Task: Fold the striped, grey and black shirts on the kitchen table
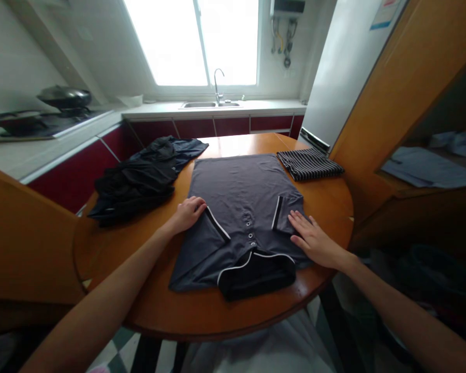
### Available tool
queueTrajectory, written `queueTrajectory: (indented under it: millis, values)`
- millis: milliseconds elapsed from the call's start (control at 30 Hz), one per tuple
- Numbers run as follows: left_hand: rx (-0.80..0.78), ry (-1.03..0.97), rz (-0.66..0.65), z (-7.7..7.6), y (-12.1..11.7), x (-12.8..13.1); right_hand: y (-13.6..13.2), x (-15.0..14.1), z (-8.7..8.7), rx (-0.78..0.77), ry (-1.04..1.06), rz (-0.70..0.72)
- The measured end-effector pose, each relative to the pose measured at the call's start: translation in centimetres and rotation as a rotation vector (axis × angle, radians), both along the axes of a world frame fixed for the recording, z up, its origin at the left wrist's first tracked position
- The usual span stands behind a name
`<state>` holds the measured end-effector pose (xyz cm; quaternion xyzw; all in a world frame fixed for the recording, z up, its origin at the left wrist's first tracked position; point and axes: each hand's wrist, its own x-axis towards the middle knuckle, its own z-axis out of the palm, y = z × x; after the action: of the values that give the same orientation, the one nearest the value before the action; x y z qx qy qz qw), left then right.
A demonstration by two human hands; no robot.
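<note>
A grey polo shirt [236, 186] with a black, white-edged collar lies front up on the round wooden table [147, 311], collar towards me. Both its sleeves are folded inward over the chest, and a short row of buttons runs up from the collar. My left hand [188, 213] pinches the edge of the shirt at the cuff of the left-hand sleeve, fingers closed. My right hand [310, 239] rests flat on the other folded sleeve, fingers stretched out and holding nothing.
A heap of dark clothes [143, 176] covers the table's left side. A folded black striped garment [309, 163] lies at the back right. Beyond stand a counter with a sink [209, 105], a stove with a lidded pan [64, 97], and a refrigerator [337, 77].
</note>
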<state>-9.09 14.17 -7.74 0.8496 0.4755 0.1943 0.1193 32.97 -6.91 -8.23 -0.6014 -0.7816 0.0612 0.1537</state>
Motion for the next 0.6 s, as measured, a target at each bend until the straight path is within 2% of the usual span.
queueTrajectory:
  millis: [100, 167, 267, 333, 433, 600]
  values:
    - [-0.056, -0.146, -0.007, 0.5, 0.2, -0.4, 3.0, 1.8, 0.8, 0.137, 0.123, -0.075]
    - [-0.09, -0.289, 0.057, 1.3, 0.2, -0.9, 5.9, 3.3, 0.7, 0.228, 0.216, -0.152]
    - [-0.088, -0.582, 0.191, 2.7, -0.2, -1.9, 10.0, 5.4, -0.8, 0.252, 0.293, -0.22]
    - [-0.073, -0.766, 0.25, 3.4, -0.5, -2.5, 11.9, 6.4, -2.2, 0.247, 0.282, -0.228]
    - [-0.062, -0.897, 0.291, 3.8, -0.8, -3.0, 13.1, 7.8, -3.9, 0.233, 0.274, -0.213]
    - [-0.068, -0.867, 0.272, 3.5, -0.8, -2.8, 13.4, 8.8, -4.6, 0.234, 0.289, -0.213]
